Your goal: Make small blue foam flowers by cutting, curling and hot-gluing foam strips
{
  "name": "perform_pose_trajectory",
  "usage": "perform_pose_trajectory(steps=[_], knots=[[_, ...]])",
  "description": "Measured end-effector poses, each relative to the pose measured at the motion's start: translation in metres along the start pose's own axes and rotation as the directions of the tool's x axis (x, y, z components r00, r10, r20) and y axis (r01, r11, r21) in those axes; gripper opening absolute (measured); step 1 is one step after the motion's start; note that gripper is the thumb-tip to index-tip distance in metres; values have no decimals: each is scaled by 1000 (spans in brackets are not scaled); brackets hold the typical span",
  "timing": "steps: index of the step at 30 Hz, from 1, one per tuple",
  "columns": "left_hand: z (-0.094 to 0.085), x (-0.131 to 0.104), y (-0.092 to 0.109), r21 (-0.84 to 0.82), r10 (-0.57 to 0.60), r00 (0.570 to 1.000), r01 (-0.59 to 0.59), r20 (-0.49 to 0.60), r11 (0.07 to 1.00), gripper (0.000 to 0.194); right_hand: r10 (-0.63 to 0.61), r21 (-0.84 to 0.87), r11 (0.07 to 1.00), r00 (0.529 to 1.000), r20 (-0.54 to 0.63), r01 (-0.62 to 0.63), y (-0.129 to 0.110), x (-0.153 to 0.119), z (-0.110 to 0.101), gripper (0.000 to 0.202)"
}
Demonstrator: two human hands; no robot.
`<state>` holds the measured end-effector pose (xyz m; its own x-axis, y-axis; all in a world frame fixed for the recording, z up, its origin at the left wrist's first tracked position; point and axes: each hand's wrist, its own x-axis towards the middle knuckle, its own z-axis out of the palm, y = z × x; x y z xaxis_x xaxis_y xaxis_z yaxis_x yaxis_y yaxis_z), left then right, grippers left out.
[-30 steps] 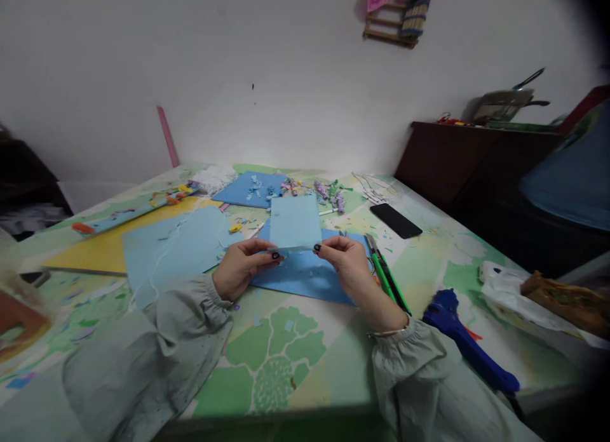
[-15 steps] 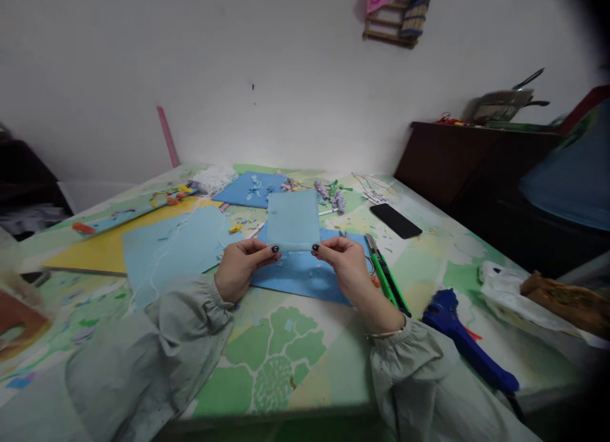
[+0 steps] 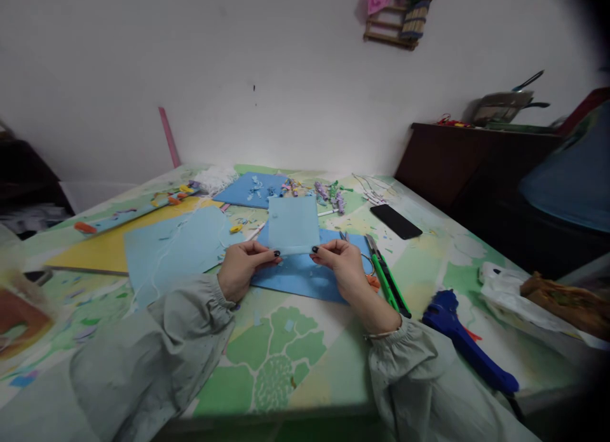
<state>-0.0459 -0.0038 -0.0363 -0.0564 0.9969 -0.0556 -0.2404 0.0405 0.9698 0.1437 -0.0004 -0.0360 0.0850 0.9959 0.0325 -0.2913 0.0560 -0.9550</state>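
Note:
A light blue sheet (image 3: pixel 293 223) is held up in front of me, its near edge folded or rolled into a narrow strip. My left hand (image 3: pixel 245 267) pinches the left end of that strip between thumb and fingers. At the right end, my right hand (image 3: pixel 340 264) grips it the same way. Beneath the sheet lies a darker blue board (image 3: pixel 305 280) with small scraps on it. Scissors, partly hidden behind my right hand, show a metal ring (image 3: pixel 366 264).
Right of my hands are a green cutter (image 3: pixel 388 283), a black phone (image 3: pixel 395 221) and a blue glue gun (image 3: pixel 464 347). Light blue foam (image 3: pixel 176 245) and a yellow sheet (image 3: pixel 90 251) lie left. Small twisted pieces (image 3: pixel 333 194) sit at the back.
The top of the held sheet has tipped slightly lower, and its near edge has dropped a little. Both hands keep their pinch and have barely shifted.

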Motion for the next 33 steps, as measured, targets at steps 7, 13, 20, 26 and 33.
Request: perform_pose_trajectory(steps=[7, 13, 20, 26, 33], knots=[[-1, -1, 2, -54, -38, 999, 40, 39, 998, 18, 5, 16, 1000, 1000, -15, -5, 0, 1, -2, 20], [-1, -1, 4, -26, -74, 997, 74, 3, 997, 20, -6, 17, 1000, 1000, -8, 6, 1, 1, -2, 19], [0, -1, 0, -91, -16, 1000, 18, 18, 996, 32, -17, -27, 1000, 999, -33, 16, 0, 1, -1, 17], [1, -2, 4, -57, -26, 998, 29, 48, 998, 27, -39, -94, 995, 997, -67, 33, 0, 1, -2, 17], [2, -5, 3, 9, -5, 992, 4, 126, 1000, 14, -46, -23, 999, 999, 0, 46, -3, -4, 1, 27]])
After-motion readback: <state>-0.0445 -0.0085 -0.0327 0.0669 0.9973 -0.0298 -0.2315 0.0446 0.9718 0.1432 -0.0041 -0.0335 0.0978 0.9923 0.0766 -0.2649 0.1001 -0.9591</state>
